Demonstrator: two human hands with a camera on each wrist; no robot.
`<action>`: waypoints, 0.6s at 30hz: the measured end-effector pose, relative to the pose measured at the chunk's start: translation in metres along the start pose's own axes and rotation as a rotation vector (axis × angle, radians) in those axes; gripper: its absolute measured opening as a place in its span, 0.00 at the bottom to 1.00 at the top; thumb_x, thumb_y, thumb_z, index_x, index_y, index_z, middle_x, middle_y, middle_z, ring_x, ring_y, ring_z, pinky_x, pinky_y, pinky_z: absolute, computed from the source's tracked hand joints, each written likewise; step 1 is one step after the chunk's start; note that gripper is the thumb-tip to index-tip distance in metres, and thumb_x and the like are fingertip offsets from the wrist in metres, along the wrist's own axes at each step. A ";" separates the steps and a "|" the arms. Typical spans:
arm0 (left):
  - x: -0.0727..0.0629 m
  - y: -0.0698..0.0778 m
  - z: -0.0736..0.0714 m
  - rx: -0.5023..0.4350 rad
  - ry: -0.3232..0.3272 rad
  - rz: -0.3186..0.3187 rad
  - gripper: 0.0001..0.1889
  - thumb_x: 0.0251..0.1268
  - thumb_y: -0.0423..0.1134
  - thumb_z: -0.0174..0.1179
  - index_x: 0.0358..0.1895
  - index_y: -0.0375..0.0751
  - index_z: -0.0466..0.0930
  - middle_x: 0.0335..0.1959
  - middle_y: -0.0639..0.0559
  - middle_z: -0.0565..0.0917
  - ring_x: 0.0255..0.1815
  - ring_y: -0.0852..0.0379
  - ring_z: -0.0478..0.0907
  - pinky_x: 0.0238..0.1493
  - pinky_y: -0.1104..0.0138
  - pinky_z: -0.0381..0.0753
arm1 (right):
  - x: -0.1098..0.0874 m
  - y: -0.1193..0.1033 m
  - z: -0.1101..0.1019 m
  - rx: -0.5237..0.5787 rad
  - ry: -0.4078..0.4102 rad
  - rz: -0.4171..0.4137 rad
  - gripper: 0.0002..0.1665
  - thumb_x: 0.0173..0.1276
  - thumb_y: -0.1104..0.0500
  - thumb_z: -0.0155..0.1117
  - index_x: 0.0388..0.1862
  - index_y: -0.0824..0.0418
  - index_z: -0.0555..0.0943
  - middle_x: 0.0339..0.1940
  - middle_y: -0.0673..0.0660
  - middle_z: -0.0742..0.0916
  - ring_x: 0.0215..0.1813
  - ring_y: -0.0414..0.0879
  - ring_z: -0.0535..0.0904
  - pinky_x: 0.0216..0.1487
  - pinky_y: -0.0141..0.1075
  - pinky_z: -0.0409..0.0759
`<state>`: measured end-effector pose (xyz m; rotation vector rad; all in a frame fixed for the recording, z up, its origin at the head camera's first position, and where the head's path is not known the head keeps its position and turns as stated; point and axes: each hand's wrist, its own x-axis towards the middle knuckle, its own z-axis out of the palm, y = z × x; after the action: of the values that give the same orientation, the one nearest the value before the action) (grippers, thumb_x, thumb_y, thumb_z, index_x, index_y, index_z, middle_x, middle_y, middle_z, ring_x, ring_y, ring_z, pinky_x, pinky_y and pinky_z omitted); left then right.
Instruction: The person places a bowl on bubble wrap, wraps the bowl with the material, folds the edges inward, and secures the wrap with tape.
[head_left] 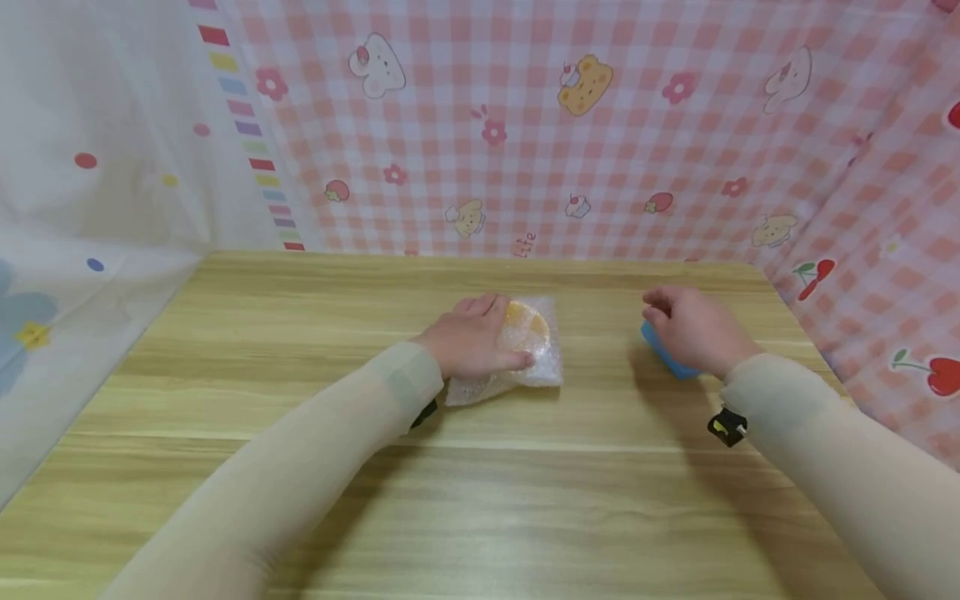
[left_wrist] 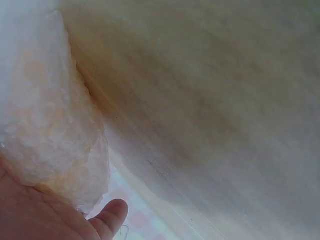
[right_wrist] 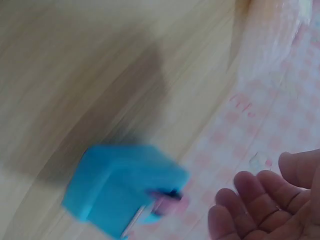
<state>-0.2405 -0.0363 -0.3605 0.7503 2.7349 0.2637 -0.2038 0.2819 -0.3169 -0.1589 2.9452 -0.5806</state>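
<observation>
Holding bubble wrap [head_left: 538, 340]: left hand [head_left: 474, 340]; right hand [head_left: 699, 329] loose.

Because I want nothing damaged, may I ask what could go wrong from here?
The left grip rests on the bubble-wrapped package; pressing hard might crush it, or it could slide on the table. The right grip is close to the blue object but does not seem to hold it, so a careless move might knock it.

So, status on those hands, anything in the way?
Left hand on bubble-wrapped package. Right hand empty, near blue object. No obstacle visible.
</observation>
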 end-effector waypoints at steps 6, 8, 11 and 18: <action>-0.001 0.001 -0.003 -0.007 -0.010 -0.001 0.62 0.65 0.82 0.45 0.87 0.39 0.37 0.89 0.42 0.44 0.89 0.40 0.43 0.87 0.49 0.50 | -0.003 0.021 -0.013 -0.057 -0.025 0.095 0.29 0.86 0.51 0.48 0.73 0.70 0.73 0.65 0.74 0.83 0.60 0.67 0.80 0.61 0.65 0.79; -0.002 0.002 -0.004 -0.009 -0.011 -0.004 0.62 0.65 0.82 0.46 0.87 0.39 0.37 0.89 0.42 0.45 0.89 0.40 0.44 0.87 0.49 0.51 | -0.003 0.028 -0.015 -0.066 -0.038 0.120 0.28 0.86 0.51 0.48 0.70 0.70 0.74 0.61 0.73 0.84 0.54 0.65 0.81 0.54 0.60 0.82; -0.003 0.002 -0.005 -0.012 -0.014 -0.010 0.63 0.65 0.82 0.46 0.87 0.40 0.37 0.89 0.42 0.45 0.89 0.40 0.44 0.87 0.49 0.52 | -0.004 0.036 -0.018 -0.079 -0.063 0.149 0.27 0.86 0.51 0.48 0.67 0.72 0.76 0.56 0.72 0.85 0.48 0.62 0.81 0.46 0.53 0.84; -0.001 0.003 -0.004 -0.017 -0.030 -0.024 0.62 0.65 0.82 0.47 0.88 0.41 0.36 0.89 0.43 0.43 0.89 0.39 0.43 0.87 0.49 0.51 | -0.008 0.049 -0.019 -0.138 -0.146 0.190 0.27 0.85 0.54 0.50 0.63 0.78 0.77 0.48 0.70 0.87 0.44 0.59 0.81 0.48 0.54 0.85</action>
<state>-0.2396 -0.0349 -0.3561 0.7107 2.7078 0.2680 -0.2030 0.3353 -0.3176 0.0617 2.8157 -0.3259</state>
